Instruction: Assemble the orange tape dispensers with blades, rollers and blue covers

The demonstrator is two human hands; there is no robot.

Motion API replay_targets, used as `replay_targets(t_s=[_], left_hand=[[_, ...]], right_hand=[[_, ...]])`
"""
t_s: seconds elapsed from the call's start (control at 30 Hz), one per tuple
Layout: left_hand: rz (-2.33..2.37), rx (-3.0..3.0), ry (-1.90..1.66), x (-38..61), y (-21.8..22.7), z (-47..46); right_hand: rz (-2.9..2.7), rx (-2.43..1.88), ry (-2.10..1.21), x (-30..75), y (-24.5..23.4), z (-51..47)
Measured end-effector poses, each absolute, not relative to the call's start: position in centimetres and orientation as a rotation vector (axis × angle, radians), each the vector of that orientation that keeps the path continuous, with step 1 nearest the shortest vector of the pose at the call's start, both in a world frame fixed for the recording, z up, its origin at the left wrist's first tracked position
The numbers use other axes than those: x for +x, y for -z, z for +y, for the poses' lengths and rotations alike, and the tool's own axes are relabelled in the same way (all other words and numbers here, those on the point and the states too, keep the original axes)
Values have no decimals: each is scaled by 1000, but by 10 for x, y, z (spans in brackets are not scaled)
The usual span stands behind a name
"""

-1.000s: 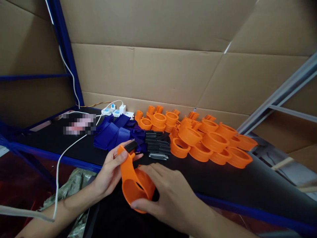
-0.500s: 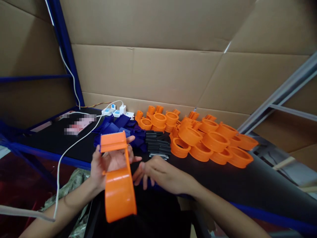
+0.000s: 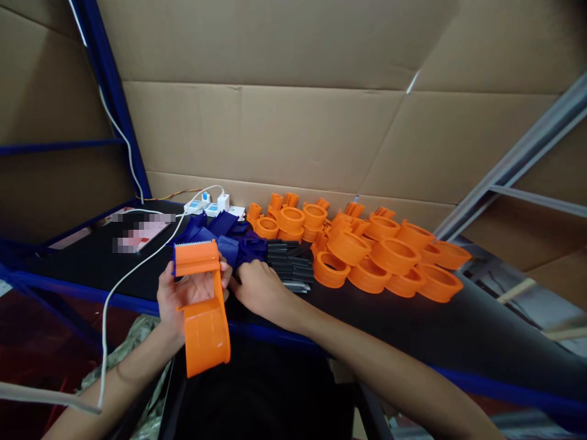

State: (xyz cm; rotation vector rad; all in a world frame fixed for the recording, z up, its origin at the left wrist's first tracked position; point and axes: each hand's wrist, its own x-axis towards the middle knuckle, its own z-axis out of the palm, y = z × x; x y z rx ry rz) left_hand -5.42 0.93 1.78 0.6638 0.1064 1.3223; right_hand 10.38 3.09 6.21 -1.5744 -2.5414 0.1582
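My left hand (image 3: 172, 308) is closed around an orange plastic tape dispenser (image 3: 207, 342), its serrated strip at the top and its wide ring hanging down. A sliver of blue shows at the left end of the head. My right hand (image 3: 258, 287) is at the near edge of a heap of flat blue plastic pieces (image 3: 224, 223). Its fingers point down and away, hidden behind the back of the hand, so what they touch cannot be seen. Just right of that hand lies a stack of black strips (image 3: 288, 264).
Many orange dispensers (image 3: 397, 253) are piled on the black table (image 3: 339, 311) to the right. At the back left stand a white power strip (image 3: 211, 209) and a phone-like object (image 3: 147, 235). A white cable (image 3: 137, 266) crosses the table's left side. Cardboard (image 3: 275, 134) walls the back.
My right hand has moved forward, away from beside the dispenser to the blue pieces. My left hand has shifted slightly left, still holding the dispenser, and the view has turned a little.
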Motion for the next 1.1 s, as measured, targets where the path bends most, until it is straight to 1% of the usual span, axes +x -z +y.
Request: replay_targets(t_s=[0.27,0.5,0.7,0.93,1.1], left_hand=[[173,660,-1334,-49,-19,14],[223,669,-1334,-38,-16,7],[377,702,-1339,-29,-17,0],[509,591,-1521,-18,-19,-10],[447,589,-1498,-15,-19,-12]], right_hand=[[-2504,-1631,-17,110,-66,29],[-2364,-1624,125,134,-83,21],[-2140,-1159,162,173,-79,5],[-2069,-994,580,195,-76,-26],[-2145,-792,685,195,-67,-33]])
